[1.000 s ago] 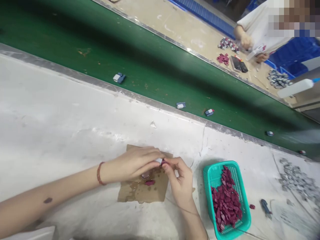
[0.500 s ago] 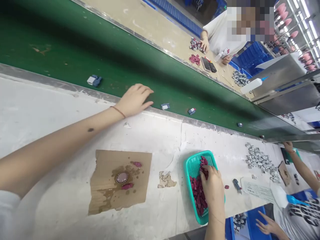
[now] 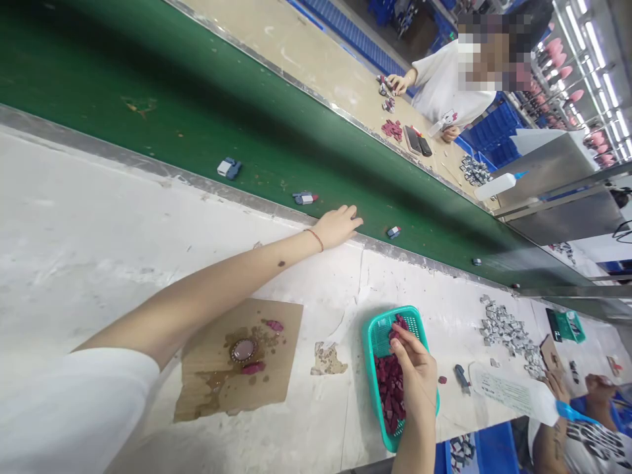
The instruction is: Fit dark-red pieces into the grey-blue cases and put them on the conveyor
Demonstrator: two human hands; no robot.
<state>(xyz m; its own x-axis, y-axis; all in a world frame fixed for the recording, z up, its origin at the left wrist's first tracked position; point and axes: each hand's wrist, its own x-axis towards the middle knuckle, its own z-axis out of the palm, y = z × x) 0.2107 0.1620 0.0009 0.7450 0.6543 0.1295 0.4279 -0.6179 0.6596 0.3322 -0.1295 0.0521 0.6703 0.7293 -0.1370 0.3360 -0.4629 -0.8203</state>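
a white worktable (image 3: 99,217) is running beside a green conveyor belt (image 3: 207,112). the left hand (image 3: 336,226) is resting there, fingers together. the right hand (image 3: 413,362) is pinching dark red pieces (image 3: 390,395) inside the teal basket (image 3: 374,331).

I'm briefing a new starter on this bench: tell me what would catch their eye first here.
The wide dark green conveyor belt crosses the scene slantwise, carrying small blue and white parts; the left hand rests at its near metal edge. In front, the right hand dips into a teal plastic mesh basket of small maroon pieces. Left of it lies a stained brown cardboard sheet.
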